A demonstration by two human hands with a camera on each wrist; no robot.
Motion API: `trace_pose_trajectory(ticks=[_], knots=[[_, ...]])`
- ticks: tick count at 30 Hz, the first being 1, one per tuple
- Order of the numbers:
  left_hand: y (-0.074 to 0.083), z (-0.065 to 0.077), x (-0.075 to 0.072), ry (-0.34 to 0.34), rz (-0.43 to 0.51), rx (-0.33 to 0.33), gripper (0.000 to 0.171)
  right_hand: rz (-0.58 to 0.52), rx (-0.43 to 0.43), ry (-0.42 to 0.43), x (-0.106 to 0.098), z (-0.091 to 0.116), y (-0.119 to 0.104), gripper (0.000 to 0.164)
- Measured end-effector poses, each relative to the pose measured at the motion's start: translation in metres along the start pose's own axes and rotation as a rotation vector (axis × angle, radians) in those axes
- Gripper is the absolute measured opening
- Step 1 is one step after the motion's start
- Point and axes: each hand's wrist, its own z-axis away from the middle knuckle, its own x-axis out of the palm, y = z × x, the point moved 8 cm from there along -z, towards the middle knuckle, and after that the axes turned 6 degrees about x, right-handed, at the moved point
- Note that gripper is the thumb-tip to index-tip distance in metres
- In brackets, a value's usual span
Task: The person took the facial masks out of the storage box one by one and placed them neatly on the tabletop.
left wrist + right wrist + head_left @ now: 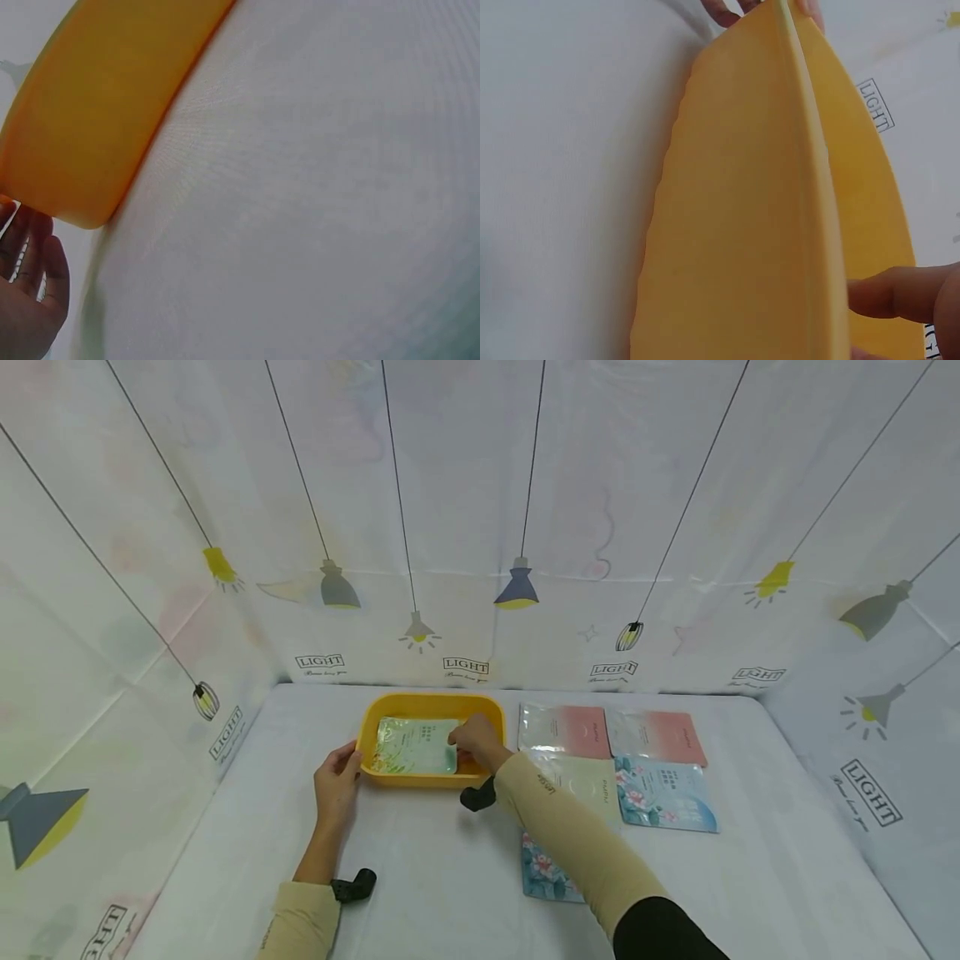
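Observation:
A yellow plastic tray (420,782) stands at the back of the white table. Its left rim is gripped by my left hand (335,785), with fingers on the outer wall; the left wrist view catches that hand (34,281) at the tray's end. Inside lies a green and white face mask packet (414,747). My right hand (477,741) reaches over the tray's front right side and pinches the packet's right edge, fingertips overlapping it. In the right wrist view, a bent finger (896,292) shows behind the near tray wall (735,187), which hides the packet.
Right of the tray lie two pink and silver packets (566,731), a pale green packet (585,781) and a blue floral packet (666,793). Another blue floral packet (547,870) is partly under my right sleeve. A lamp-patterned curtain (465,527) stands behind the table.

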Motion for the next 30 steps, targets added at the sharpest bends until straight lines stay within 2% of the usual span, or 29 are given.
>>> trace_pose_trajectory(ticks=[10, 16, 21, 26, 30], knots=[[0.004, 0.002, 0.0, 0.023, 0.004, 0.039, 0.036, -0.224, 0.027, -0.005, -0.001, 0.002, 0.002, 0.021], [0.004, 0.002, -0.001, 0.023, -0.006, 0.052, 0.038, -0.194, -0.023, -0.011, 0.001, 0.002, -0.001, 0.016], [0.004, 0.003, -0.001, 0.024, -0.003, 0.046, 0.038, -0.197, -0.08, -0.037, 0.005, 0.007, -0.005, 0.022], [0.005, 0.004, -0.001, 0.022, 0.002, 0.041, 0.037, -0.171, -0.093, -0.007, 0.005, 0.011, -0.006, 0.021], [0.004, 0.003, -0.001, 0.021, 0.008, 0.035, 0.037, -0.205, -0.101, -0.003, 0.004, 0.013, -0.007, 0.017]])
